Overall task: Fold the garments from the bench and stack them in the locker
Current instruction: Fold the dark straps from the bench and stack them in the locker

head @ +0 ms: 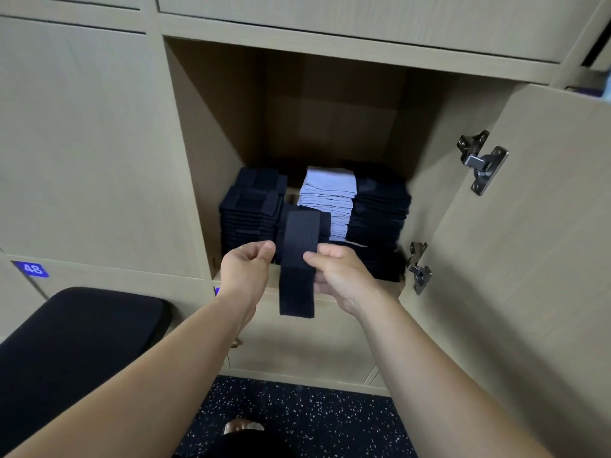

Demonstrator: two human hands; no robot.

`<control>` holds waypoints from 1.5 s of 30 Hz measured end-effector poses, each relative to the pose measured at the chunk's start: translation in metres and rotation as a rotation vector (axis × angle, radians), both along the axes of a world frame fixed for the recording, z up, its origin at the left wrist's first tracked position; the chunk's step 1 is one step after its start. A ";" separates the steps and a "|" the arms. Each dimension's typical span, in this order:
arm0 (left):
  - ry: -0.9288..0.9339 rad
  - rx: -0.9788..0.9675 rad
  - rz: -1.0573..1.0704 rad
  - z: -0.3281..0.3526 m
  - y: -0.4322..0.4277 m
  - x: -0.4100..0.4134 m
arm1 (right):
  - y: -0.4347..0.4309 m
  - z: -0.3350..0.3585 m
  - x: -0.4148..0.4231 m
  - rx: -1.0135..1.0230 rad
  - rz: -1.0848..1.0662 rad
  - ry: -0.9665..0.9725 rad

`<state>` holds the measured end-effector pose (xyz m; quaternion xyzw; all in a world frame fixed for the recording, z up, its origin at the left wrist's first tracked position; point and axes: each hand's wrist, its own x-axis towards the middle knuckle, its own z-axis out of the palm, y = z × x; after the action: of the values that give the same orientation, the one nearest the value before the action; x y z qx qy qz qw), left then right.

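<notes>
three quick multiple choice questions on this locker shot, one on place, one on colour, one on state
1. Where is the pale stack? A far left; B between the dark stacks; C far right
2. What colour is the number tag? A red; B blue; C green
3. The dark strip is: A lying on a shelf; B hanging on the door; C held in hands
Answers: B, dark piles flank it; B, white 48 on blue; C, the left hand and right hand grip it before the locker.
</notes>
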<state>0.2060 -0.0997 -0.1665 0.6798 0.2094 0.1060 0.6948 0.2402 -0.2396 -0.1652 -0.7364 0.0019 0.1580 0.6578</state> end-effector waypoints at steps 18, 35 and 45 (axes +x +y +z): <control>0.116 0.106 -0.084 -0.051 -0.002 0.039 | -0.079 -0.022 0.106 -1.185 -0.480 -0.669; 0.127 0.136 -0.148 -0.078 -0.009 0.047 | -0.074 -0.116 0.109 -1.427 -0.189 -0.795; 0.161 0.153 -0.139 -0.079 -0.009 0.046 | -0.071 -0.119 0.100 -1.431 -0.154 -0.733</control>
<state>0.2516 -0.1082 -0.2452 0.7498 0.2084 0.0181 0.6277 0.3401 -0.3110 -0.2846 -0.9819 -0.0626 -0.1788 -0.0053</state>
